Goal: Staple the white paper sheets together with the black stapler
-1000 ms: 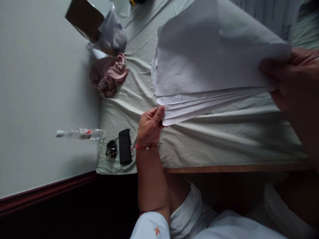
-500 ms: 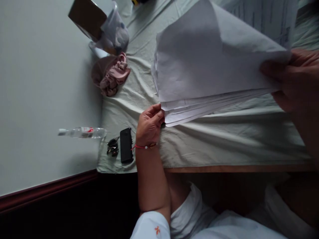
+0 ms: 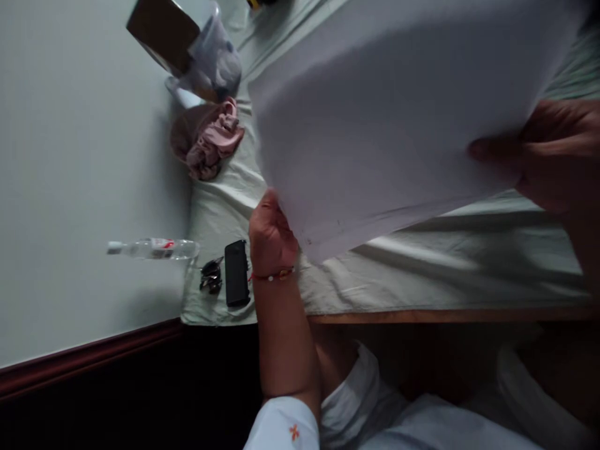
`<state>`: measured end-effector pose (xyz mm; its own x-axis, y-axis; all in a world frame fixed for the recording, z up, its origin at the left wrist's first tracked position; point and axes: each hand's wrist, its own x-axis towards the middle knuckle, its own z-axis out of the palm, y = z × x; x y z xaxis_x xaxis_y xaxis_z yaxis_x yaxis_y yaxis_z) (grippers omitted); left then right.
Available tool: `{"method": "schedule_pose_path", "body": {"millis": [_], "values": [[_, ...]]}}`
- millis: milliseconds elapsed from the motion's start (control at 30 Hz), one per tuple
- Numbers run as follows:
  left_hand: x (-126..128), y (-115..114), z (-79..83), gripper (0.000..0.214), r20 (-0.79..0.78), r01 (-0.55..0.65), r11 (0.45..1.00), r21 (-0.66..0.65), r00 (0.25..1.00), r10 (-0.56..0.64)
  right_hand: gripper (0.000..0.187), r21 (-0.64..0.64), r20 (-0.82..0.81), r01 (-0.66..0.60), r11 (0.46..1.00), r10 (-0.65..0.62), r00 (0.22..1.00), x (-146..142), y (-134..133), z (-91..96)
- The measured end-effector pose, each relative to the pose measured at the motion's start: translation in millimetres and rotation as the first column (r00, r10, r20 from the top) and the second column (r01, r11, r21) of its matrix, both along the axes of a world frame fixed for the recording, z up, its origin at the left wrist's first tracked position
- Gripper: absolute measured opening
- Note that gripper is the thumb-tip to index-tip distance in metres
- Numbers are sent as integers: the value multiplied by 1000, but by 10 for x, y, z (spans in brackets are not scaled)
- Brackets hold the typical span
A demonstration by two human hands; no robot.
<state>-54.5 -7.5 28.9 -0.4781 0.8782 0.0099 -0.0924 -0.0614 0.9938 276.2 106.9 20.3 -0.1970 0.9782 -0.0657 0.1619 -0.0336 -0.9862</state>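
Observation:
A stack of white paper sheets (image 3: pixel 398 131) is held above the cloth-covered table, its top face blank and its lower edges slightly fanned. My right hand (image 3: pixel 557 150) grips the stack at its right end, thumb pressed on top and fingers underneath. At the lower left edge, my left hand (image 3: pixel 273 234) is closed about the sheets. Its fingertips are partly hidden behind the paper and a little blurred. A red cord bracelet (image 3: pixel 269 276) circles the left wrist.
Left of my left arm lie a black rectangular device (image 3: pixel 237 273) and keys (image 3: pixel 211 275). A clear plastic bottle (image 3: pixel 162 249) is by the wall. Farther back are a crumpled pink cloth (image 3: pixel 210 140), a plastic bag (image 3: pixel 220 62) and a brown box (image 3: pixel 164 34). Pale cloth (image 3: pixel 422 281) covers the table.
The lifted, curled top sheet now lies flatter over the stack, hiding the printed page. The paper's left end has shifted left and down. My left hand has turned and moved slightly left.

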Motion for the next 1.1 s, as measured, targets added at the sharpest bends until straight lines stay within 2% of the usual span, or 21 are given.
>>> {"method": "schedule_pose_path", "body": {"millis": [100,233,367,500,567,633,733,833,933,1000,1033,1100], "values": [[7,-28,-24,39,-71,-13,1000,10,997,14,30,56,-13,-147,988,148,989,35,25,-22],[30,-61,-25,39,-118,-32,995,93,992,43,21,20,58,-199,980,198,979,-10,10,8],[40,-91,-22,40,-169,14,987,161,986,13,12,36,191,-97,995,88,978,-98,-62,121],[13,-125,-25,46,-207,32,985,172,978,5,24,126,312,35,991,-73,947,-87,-100,189],[6,-135,-19,48,-210,16,983,182,977,23,31,197,341,44,979,-111,934,-57,-98,197],[21,-138,-6,49,-199,18,983,182,980,19,31,220,357,-17,975,-64,932,-39,-91,206],[84,-129,26,49,-171,23,990,142,985,2,32,178,412,-75,981,-5,911,-52,-88,234],[151,-118,60,54,-149,-22,992,128,988,41,35,164,471,-24,986,-57,880,-81,-94,261],[170,-113,64,58,-161,-62,989,131,983,83,29,165,439,10,986,-83,895,-87,-100,271],[157,-111,35,57,-192,-62,995,83,978,77,30,163,374,18,986,-78,924,-85,-102,274],[149,-110,13,56,-215,-51,998,45,975,59,32,134,336,11,991,-56,940,-86,-102,274],[135,-112,-31,53,-252,-10,1000,-9,968,7,39,-30,262,-30,999,37,964,-89,-100,270]]}}
